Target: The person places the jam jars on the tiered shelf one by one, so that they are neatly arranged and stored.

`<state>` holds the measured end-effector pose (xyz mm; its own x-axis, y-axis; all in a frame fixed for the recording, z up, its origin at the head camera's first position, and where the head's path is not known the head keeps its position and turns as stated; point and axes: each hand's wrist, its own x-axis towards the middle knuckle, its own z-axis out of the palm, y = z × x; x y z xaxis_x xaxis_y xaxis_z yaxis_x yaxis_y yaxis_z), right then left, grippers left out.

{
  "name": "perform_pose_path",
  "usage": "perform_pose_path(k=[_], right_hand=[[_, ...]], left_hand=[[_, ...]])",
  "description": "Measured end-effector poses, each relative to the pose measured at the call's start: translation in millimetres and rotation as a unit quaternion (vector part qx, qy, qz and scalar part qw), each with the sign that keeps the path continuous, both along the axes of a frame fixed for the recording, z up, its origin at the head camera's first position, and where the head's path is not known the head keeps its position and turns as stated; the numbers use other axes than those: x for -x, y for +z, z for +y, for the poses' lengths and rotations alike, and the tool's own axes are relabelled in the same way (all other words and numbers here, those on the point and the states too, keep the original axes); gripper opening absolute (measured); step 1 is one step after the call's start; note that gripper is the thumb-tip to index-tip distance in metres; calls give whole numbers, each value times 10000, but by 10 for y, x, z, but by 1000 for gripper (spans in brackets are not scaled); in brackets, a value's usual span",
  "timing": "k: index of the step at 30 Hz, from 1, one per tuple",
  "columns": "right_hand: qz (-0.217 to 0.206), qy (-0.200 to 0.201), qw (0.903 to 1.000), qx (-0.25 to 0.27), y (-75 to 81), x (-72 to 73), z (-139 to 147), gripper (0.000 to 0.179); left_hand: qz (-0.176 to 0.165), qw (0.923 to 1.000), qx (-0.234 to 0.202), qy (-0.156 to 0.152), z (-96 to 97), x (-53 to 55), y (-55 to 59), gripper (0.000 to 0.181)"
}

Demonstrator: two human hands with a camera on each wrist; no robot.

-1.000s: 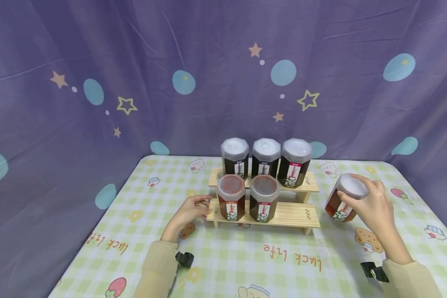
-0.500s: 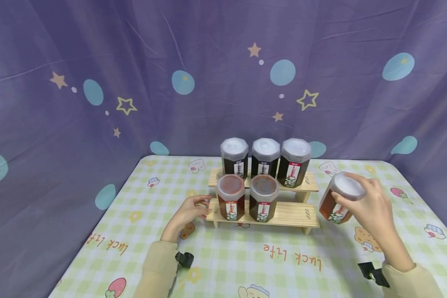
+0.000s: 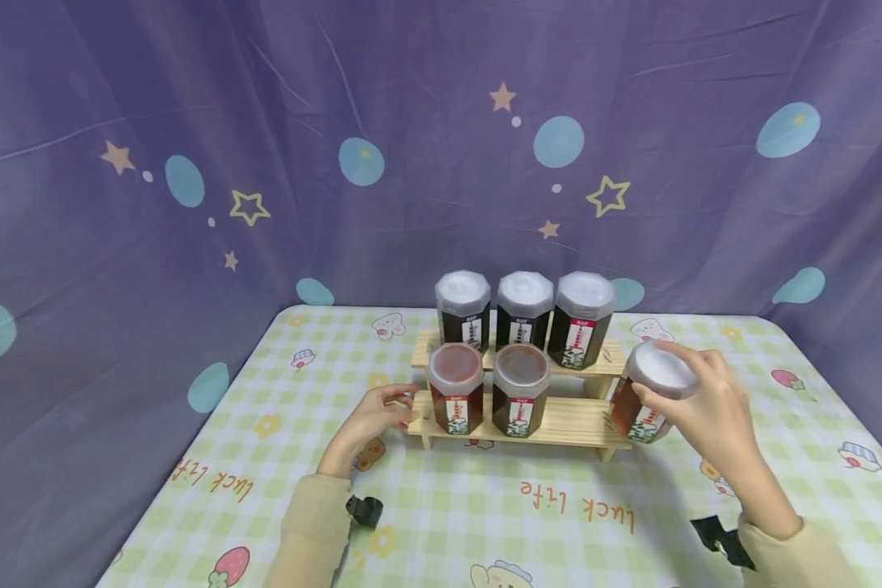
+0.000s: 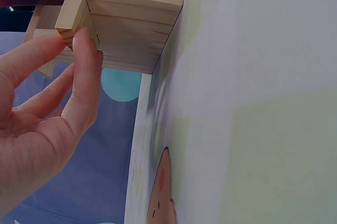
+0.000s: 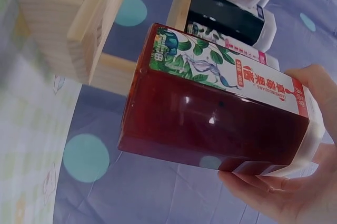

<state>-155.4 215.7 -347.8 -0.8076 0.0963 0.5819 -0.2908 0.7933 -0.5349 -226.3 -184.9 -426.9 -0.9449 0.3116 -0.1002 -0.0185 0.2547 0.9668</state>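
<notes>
My right hand point(image 3: 716, 408) grips an octagonal jar of red jam point(image 3: 627, 404) by its whitish lid. The jar is tilted, off the table, at the right end of the lower tier of a two-tier wooden rack point(image 3: 576, 418). In the right wrist view the jam jar point(image 5: 210, 118) shows a leafy label and dark red contents. My left hand point(image 3: 373, 415) pinches the left end of the lower tier; in the left wrist view, thumb and fingers meet at the rack's corner point(image 4: 126, 26). Two jars, one reddish point(image 3: 457, 392) and one brown point(image 3: 520, 392), stand on that tier.
Three dark jars with whitish lids stand on the upper tier, among them the left one point(image 3: 464, 310) and the right one point(image 3: 582, 322). A checked tablecloth point(image 3: 441, 506) covers the table. A purple curtain point(image 3: 426, 220) hangs behind.
My right hand has lifted the jam jar from the table and carried it left, close to the rack's right end. The left hand and the other jars have stayed in place.
</notes>
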Motion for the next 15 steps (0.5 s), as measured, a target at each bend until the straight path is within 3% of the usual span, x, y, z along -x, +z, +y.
perform_pose_path(k=[8,15], right_hand=[[-92,113,9999,-22,-4,5,-120,56],[102,251,9996,33,-33,42,-219,53]], left_hand=[[13,9999,96,52,-8,36,-67,50],[-61,10000,-20,-14,14,-22,56,49]])
